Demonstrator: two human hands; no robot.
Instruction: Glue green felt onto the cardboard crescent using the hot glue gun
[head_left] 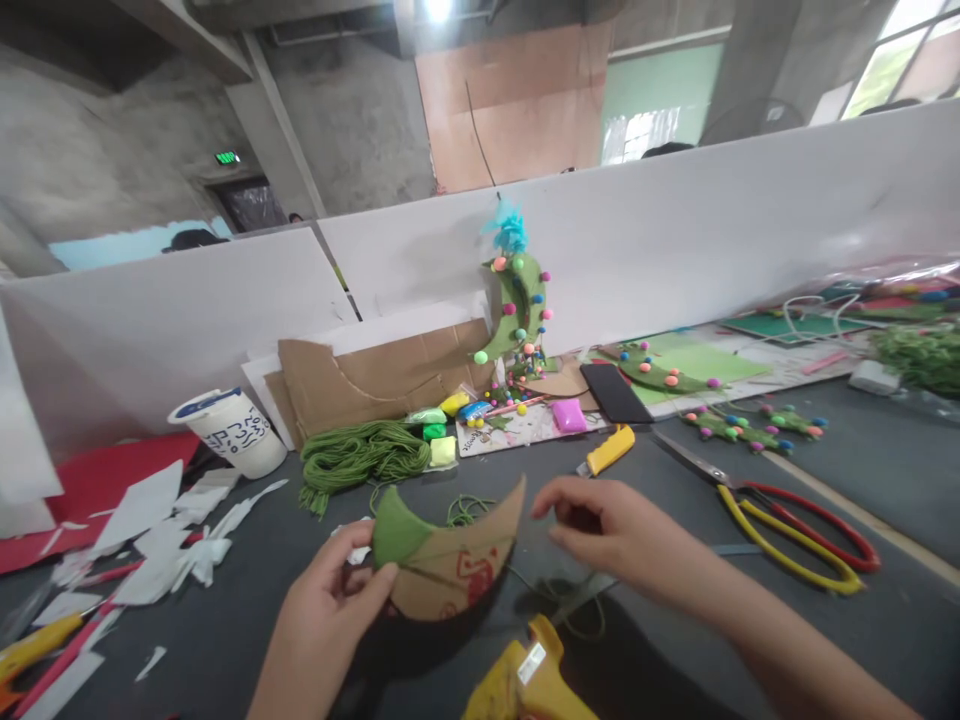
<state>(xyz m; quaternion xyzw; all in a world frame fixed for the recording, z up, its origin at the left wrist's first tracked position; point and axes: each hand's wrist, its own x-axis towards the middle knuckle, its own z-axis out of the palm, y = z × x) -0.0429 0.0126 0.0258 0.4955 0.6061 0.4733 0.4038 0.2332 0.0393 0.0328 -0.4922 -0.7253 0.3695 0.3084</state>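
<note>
My left hand point(330, 610) pinches a crescent of brown cardboard point(457, 570) by its left end. Green yarn point(397, 530) covers that end; the rest is bare cardboard with red print. Just beyond the crescent's right tip hovers my right hand point(600, 525), fingers loosely curled, thumb and index apart, with nothing visible between them. Below the hands lies a yellow tool point(525, 670) with a white label, shaped like a glue gun and cut off by the frame. A thin green strand point(592, 632) loops on the table beside it.
Behind the hands lie a green yarn bundle point(367, 455), a yellow utility knife point(611, 450) and a black phone point(615, 392). Large scissors point(795, 530) lie open at right. A white cup point(232, 435) and paper scraps point(187, 540) are left. A decorated green crescent point(536, 290) stands against the partition.
</note>
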